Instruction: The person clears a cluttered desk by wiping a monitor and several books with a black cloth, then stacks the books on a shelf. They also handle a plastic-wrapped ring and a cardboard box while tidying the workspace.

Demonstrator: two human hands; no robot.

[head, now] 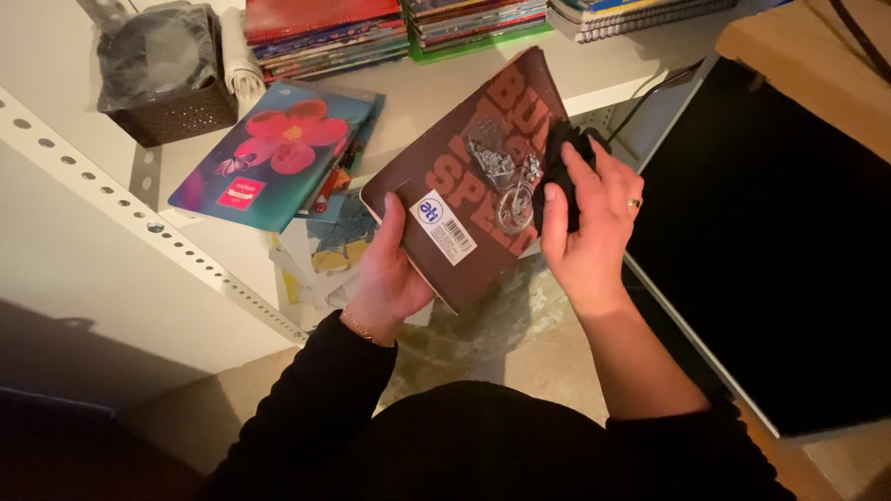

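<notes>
Above the white shelf edge (594, 88), a person holds a brown softcover notebook with red lettering and a motorcycle picture (473, 176), tilted. Left hand (390, 274) grasps its lower corner, thumb over the cover beside a white barcode sticker (444, 226). Right hand (589, 218), wearing a ring, presses a bunched black cloth (561, 158) against the notebook's right side, fingers curled around it. Left of the notebook lies a teal book with a red flower (278, 148).
</notes>
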